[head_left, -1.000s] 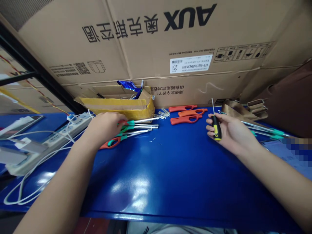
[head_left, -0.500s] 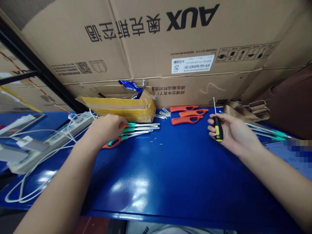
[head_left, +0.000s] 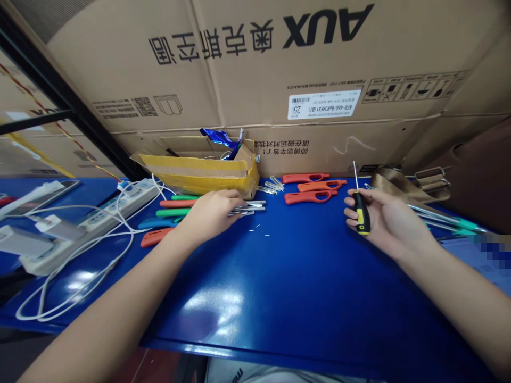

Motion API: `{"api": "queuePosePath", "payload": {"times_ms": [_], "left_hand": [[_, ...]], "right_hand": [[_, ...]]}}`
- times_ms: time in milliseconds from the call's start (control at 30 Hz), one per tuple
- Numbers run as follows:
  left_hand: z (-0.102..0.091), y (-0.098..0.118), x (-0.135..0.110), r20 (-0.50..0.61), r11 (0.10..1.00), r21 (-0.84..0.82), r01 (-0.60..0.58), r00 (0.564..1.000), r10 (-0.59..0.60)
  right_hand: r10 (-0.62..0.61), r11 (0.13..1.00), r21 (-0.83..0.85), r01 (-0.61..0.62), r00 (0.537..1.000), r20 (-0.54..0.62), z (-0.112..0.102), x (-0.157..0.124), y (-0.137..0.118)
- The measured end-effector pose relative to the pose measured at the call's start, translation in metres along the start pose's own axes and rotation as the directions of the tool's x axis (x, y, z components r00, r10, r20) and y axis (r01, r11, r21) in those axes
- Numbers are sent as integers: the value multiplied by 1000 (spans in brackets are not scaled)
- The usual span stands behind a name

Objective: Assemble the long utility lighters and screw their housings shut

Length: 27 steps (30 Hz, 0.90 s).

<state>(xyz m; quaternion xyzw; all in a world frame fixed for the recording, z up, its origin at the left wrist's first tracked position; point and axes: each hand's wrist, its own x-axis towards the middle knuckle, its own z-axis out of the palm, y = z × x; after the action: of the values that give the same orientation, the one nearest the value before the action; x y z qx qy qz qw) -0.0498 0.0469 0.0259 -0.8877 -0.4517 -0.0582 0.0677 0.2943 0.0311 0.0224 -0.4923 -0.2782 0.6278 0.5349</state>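
Observation:
My left hand (head_left: 211,213) lies closed over a bundle of scissors (head_left: 175,205) with green and orange handles, at the point where the handles meet the metal blades (head_left: 251,206). The blades stick out to the right of my fingers. My right hand (head_left: 383,218) is wrapped round a black and yellow screwdriver (head_left: 361,210), held upright with its thin shaft pointing up. Three loose orange handle pieces (head_left: 309,187) lie on the blue table (head_left: 279,276) between the two hands, near the back.
A small taped cardboard box (head_left: 203,170) with a blue wrapper stands behind my left hand. A white power strip (head_left: 88,221) and cables lie at the left. Large AUX cartons (head_left: 279,80) form the back wall. A tan strap (head_left: 399,183) and more green-handled blades lie at the right.
My left hand has slid right along the scissors bundle, from the handles toward the blades, uncovering the handles. My right hand with the screwdriver has barely moved.

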Motion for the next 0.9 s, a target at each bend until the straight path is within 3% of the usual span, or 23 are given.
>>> {"api": "queuePosePath", "payload": {"times_ms": [300,367,433,467,500,533,567,600,700,900], "left_hand": [[2,2,0,-37,999,20,38,999,-38],[3,5,0,-42,999,33,38,998,-37],[3,7,0,-46,998,42,35,998,-34],[3,7,0,-48,998,45,34,998,-32],[3,8,1,-52,998,46,32,998,-30],[4,9,1,-59,999,45,31,998,-28],[4,10,1,-67,999,41,29,997,-26],[4,11,1,-78,999,35,25,997,-22],[5,15,2,-118,1000,5,2,993,-2],[7,27,3,-178,992,-80,-98,980,82]], "right_hand": [[10,1000,2,-10,998,-60,6,-5,-4],[-32,998,-61,29,999,-41,3,-2,-3],[-136,961,-242,134,991,10,-5,5,-1],[-219,899,-377,222,974,51,-10,10,0],[-298,763,-568,308,948,114,-16,16,0],[-399,546,-733,405,895,197,-23,22,0],[-498,267,-845,464,817,291,-30,28,0],[-535,7,-899,437,762,366,-36,33,-2],[-546,-140,-936,323,763,346,-52,45,-7],[-483,-271,-955,121,841,244,-62,45,-3]]}}
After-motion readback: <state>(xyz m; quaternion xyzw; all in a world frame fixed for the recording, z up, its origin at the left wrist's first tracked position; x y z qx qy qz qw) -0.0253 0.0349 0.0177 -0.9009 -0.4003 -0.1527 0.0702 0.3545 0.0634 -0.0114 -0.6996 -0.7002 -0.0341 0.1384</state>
